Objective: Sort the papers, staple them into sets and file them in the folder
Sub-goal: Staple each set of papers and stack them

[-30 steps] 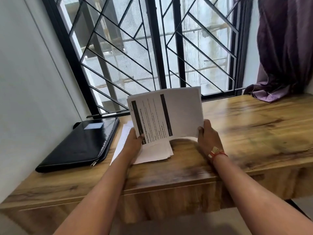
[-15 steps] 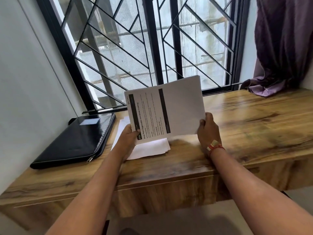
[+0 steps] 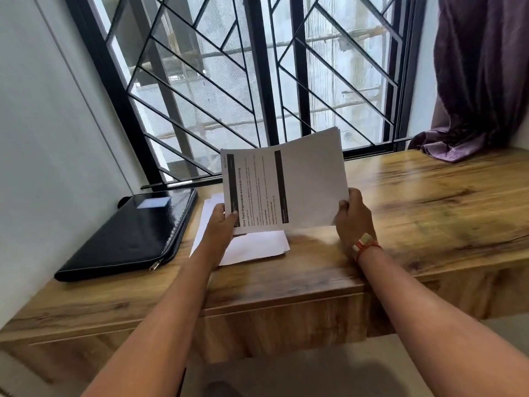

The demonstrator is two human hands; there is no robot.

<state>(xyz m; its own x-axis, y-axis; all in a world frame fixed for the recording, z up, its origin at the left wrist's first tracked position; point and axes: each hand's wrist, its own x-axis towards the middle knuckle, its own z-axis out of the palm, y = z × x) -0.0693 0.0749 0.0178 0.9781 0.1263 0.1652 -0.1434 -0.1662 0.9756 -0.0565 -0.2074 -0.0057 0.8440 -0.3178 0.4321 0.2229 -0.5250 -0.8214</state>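
I hold a stack of printed papers point(image 3: 300, 181) upright above the wooden desk point(image 3: 415, 213), text turned sideways. My left hand point(image 3: 221, 224) grips the stack's lower left corner and my right hand point(image 3: 353, 216) grips its lower right corner. Beneath the held stack, more white papers point(image 3: 257, 247) lie flat on the desk, partly hidden by my left hand. A black zipped folder point(image 3: 128, 236) lies shut at the desk's left end, beside the wall. No stapler is in view.
A window with a black metal grille point(image 3: 257, 96) runs along the back of the desk. A purple curtain point(image 3: 481, 81) hangs at the right and bunches on the desk's far right corner. A white wall point(image 3: 43, 138) borders the left.
The held stack has risen slightly off the desk, with both hands still on its lower corners. The view has shifted a little.
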